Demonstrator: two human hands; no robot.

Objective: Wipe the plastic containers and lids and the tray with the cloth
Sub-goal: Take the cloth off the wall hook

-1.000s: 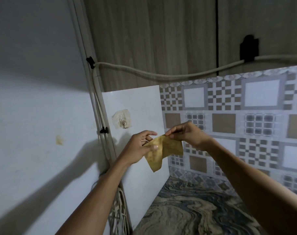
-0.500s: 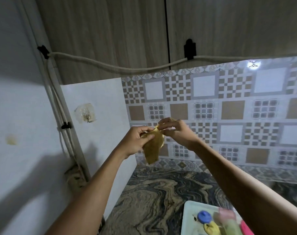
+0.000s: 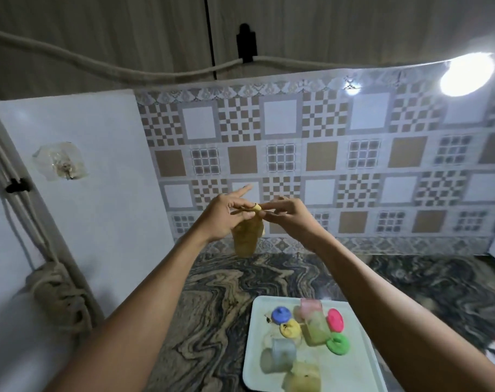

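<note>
Yellow cloth (image 3: 247, 236) dangling in mid-air above the marbled desk (image 3: 212, 292), pinched at its top edge between both hands. Left hand (image 3: 226, 215) gripping with thumb and middle fingers — index finger pointing up. Right hand (image 3: 288, 216) nipping the same edge, forearms raised and converging. White tray (image 3: 254, 363) below right, holding containers (image 3: 280, 355) and coloured lids (image 3: 335, 321).

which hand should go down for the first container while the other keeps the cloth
Right, probably. The tray with the containers and lids lies low on the right, under the right forearm, so the right hand has the shorter drop. The left hand already grips the cloth and can keep it.
</note>
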